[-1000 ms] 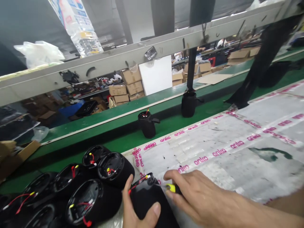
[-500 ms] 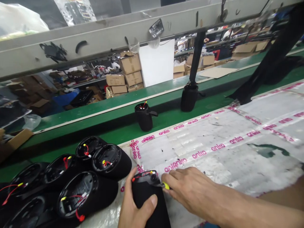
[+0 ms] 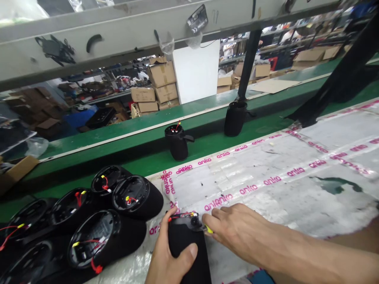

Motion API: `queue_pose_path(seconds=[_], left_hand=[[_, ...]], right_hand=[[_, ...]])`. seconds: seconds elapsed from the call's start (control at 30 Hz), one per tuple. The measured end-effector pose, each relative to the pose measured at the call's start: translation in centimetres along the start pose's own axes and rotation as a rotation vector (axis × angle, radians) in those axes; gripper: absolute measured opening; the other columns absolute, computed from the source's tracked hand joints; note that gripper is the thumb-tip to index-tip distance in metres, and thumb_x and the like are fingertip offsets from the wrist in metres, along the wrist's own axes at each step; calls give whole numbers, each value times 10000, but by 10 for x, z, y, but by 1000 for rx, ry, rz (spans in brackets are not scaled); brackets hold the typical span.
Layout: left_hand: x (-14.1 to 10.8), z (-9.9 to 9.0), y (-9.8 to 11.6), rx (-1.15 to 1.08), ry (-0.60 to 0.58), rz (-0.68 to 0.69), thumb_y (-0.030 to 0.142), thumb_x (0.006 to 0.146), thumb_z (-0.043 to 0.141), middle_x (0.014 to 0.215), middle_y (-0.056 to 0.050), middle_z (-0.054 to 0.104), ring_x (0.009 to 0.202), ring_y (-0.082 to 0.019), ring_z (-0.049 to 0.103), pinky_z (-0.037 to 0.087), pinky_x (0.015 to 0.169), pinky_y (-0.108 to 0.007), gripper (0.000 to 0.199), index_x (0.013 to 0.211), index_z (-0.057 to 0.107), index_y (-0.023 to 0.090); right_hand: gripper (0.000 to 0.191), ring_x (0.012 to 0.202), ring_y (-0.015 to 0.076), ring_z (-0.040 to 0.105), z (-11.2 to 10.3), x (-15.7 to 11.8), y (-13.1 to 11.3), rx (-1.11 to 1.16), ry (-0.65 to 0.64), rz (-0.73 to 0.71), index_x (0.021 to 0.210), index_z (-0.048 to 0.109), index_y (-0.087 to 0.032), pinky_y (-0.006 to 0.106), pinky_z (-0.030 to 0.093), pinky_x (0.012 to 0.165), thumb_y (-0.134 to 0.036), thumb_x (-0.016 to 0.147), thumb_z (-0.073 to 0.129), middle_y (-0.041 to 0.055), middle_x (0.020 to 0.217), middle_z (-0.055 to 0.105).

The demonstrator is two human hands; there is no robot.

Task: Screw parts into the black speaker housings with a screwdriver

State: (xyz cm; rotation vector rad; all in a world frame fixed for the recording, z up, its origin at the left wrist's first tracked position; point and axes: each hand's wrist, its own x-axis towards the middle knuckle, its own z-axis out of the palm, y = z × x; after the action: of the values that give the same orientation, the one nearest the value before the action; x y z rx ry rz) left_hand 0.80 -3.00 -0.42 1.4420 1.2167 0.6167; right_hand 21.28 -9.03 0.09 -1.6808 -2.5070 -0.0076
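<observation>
A black fabric-covered cylinder [image 3: 189,252] lies at the bottom centre, its open end with red wires and a yellow connector facing away from me. My left hand [image 3: 170,254] is wrapped round its left side, thumb across the fabric. At the right of its rim, my right hand [image 3: 227,227] is closed on a small tool with a yellow handle [image 3: 209,229]. The tool's thin tip meets the rim edge, partly hidden by the fingers.
Several open black cylinders [image 3: 137,197] with wires crowd the left. Two more, one near [image 3: 177,142] and one farther right [image 3: 235,118], stand on the green conveyor [image 3: 207,138]. A grey beam [image 3: 118,31] crosses above.
The view has shifted slightly. Both hands stay on the cylinder, which sits a little more to the right in view, and the yellow-handled tool remains at its rim.
</observation>
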Motion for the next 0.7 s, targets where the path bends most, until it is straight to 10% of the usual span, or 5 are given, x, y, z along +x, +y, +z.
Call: queue_pose_path(seconds=[0.27, 0.43, 0.7], left_hand=[[5, -4, -5, 67, -39, -42, 564, 645, 668, 1379, -107, 549, 1314, -332, 464, 265, 1135, -485, 857, 1387, 399, 229], [4, -6, -4, -66, -85, -39, 573, 624, 713, 1313, -105, 611, 1269, -356, 513, 298, 1123, -510, 892, 1388, 402, 234], [0, -7, -15, -489, -4, -86, 540, 609, 740, 1274, -74, 644, 1266, -323, 541, 367, 1114, -428, 874, 1385, 444, 268]], right_hand=[[92, 506, 209, 486, 21, 2, 2, -52, 62, -24, 988, 440, -235, 363, 204, 510, -313, 1037, 453, -27, 687, 554], [150, 571, 215, 564, -1, 5, 9, 187, -32, -12, 999, 500, -233, 320, 296, 524, -376, 1039, 477, -17, 684, 594], [305, 943, 209, 619, -11, -1, 8, 707, 189, 378, 1296, 478, -351, 336, 468, 809, -498, 1045, 389, 5, 1067, 629]])
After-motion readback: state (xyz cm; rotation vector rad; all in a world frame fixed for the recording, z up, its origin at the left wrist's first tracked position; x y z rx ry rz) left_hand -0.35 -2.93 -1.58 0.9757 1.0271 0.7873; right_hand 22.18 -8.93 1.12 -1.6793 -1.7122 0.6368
